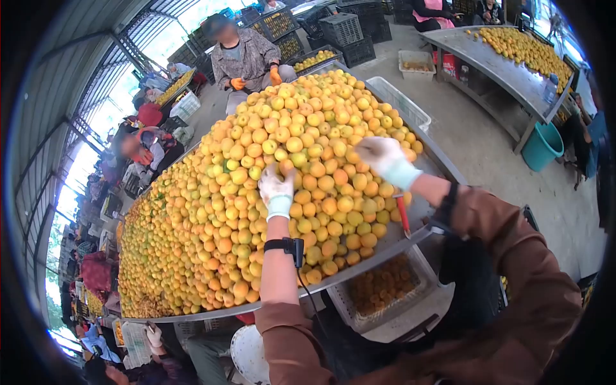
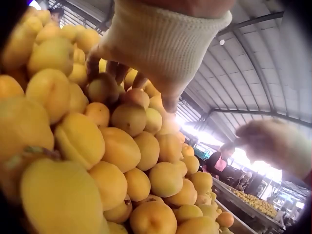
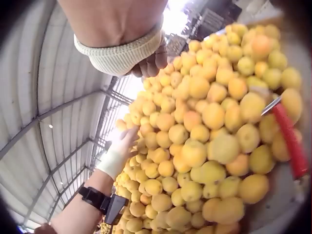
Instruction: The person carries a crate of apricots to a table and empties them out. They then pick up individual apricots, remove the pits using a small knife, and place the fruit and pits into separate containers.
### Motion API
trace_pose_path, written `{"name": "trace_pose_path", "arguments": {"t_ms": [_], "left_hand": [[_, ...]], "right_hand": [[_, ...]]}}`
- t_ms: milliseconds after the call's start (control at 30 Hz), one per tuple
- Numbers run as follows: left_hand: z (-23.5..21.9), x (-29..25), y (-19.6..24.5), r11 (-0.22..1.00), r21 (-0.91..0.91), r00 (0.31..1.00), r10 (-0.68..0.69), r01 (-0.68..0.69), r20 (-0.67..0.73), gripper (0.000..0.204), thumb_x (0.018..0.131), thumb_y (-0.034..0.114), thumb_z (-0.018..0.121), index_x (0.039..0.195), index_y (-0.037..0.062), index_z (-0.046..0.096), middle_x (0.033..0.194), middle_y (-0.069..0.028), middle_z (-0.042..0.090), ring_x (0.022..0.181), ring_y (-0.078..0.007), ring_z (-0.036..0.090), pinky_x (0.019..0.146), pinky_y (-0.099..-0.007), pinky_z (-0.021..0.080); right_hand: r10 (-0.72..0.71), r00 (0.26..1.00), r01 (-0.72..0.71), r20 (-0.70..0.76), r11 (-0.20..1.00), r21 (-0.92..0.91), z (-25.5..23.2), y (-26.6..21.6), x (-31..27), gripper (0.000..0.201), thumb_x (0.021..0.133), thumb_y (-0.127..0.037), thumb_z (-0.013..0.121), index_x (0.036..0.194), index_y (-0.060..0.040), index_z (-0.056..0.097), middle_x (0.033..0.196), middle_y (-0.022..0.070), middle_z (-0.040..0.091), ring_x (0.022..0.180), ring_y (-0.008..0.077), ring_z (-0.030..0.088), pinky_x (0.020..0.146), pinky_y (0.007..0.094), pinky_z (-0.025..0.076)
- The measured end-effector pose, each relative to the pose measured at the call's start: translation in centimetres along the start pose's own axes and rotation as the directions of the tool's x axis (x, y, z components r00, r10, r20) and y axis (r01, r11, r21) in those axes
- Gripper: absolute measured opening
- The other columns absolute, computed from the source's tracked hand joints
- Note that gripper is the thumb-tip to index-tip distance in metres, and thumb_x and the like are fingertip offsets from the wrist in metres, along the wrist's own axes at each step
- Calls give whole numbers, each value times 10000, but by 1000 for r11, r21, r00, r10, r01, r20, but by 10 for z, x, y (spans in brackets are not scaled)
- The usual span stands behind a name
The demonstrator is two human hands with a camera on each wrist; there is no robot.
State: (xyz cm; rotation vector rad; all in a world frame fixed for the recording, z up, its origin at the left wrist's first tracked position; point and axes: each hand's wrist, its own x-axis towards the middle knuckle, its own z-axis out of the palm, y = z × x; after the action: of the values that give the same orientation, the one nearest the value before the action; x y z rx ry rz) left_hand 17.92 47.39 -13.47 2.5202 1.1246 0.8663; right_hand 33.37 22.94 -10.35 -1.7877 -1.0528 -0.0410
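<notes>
A big heap of yellow-orange fruit (image 1: pixel 256 192) covers a metal table. My gloved left hand (image 1: pixel 277 190) reaches onto the middle of it; in the left wrist view that hand (image 2: pixel 151 53) has its fingers spread and bent down over several fruits (image 2: pixel 128 119), touching them. Blurred by motion, my gloved right hand (image 1: pixel 385 157) is over the heap's right side. In the right wrist view its loosely bent fingers (image 3: pixel 151 64) show at the heap's far edge, with no fruit visible in them. A red-handled knife (image 1: pixel 402 215) lies at the heap's right edge, its blade among the fruit.
The metal rim (image 1: pixel 385 258) runs along my side of the table. Below it stands a white crate (image 1: pixel 420 269) with fruit inside. A person in a patterned jacket (image 1: pixel 240 64) sits across the heap. Another fruit table (image 1: pixel 475 54) stands at the right, beside a teal bucket (image 1: pixel 543 149).
</notes>
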Motion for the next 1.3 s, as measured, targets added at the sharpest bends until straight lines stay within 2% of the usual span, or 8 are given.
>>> {"name": "trace_pose_path", "arguments": {"t_ms": [333,700,767,833,967,1033,1233,1300], "left_hand": [[13,6,3,946,323,993,-25,-15,119,610,726,470,623,1205,112,505,1121,-174,543,1065,-349,518,872,-475,428],[13,12,-31,978,154,985,121,-139,122,484,828,463,540,1074,49,494,894,-187,663,903,-354,608,903,-445,393],[3,17,-26,987,95,973,109,-131,203,472,841,434,538,1103,47,472,851,-176,672,865,-353,629,907,-425,391],[-11,25,-17,997,-9,959,-76,82,273,417,851,355,546,1173,102,462,832,-172,680,845,-340,645,819,-414,463],[0,42,-32,974,208,969,41,-93,243,435,842,320,576,1208,110,472,862,-161,677,868,-322,644,777,-422,488],[2,49,-32,948,283,962,69,-146,265,455,835,317,591,1218,101,473,878,-155,677,885,-316,641,777,-421,489],[1,51,-36,705,564,899,278,-430,339,521,765,310,703,1211,118,513,922,-114,674,926,-279,632,834,-372,478],[2,52,-37,712,558,902,288,-426,321,487,755,300,707,1173,122,531,889,-93,672,916,-254,633,836,-355,473]], "right_hand": [[43,991,16,124,896,-444,178,-9,82,544,722,-300,720,1100,-29,437,942,144,615,869,304,623,729,396,483],[-37,984,36,-173,999,-6,152,19,82,425,697,-347,668,1012,-67,615,900,163,649,859,316,633,790,389,495],[480,847,-529,228,727,438,126,18,97,376,739,-352,641,958,-47,653,893,112,653,802,223,657,682,359,528],[578,717,-633,390,306,711,114,11,102,353,769,-334,612,975,-51,656,873,69,654,776,177,654,627,341,533],[560,669,-691,488,711,132,114,13,123,304,763,-275,600,961,-54,665,892,97,671,791,211,663,666,343,537],[10,977,24,211,987,-156,134,16,107,232,755,-234,597,892,-69,685,901,123,678,810,249,663,699,350,532],[-146,953,287,266,717,-635,160,1,123,111,746,-149,631,809,-117,716,810,81,693,802,243,672,647,359,515],[-79,840,508,537,463,-727,157,-10,133,107,743,-112,632,808,-123,716,791,52,693,767,221,674,608,345,510]]}}
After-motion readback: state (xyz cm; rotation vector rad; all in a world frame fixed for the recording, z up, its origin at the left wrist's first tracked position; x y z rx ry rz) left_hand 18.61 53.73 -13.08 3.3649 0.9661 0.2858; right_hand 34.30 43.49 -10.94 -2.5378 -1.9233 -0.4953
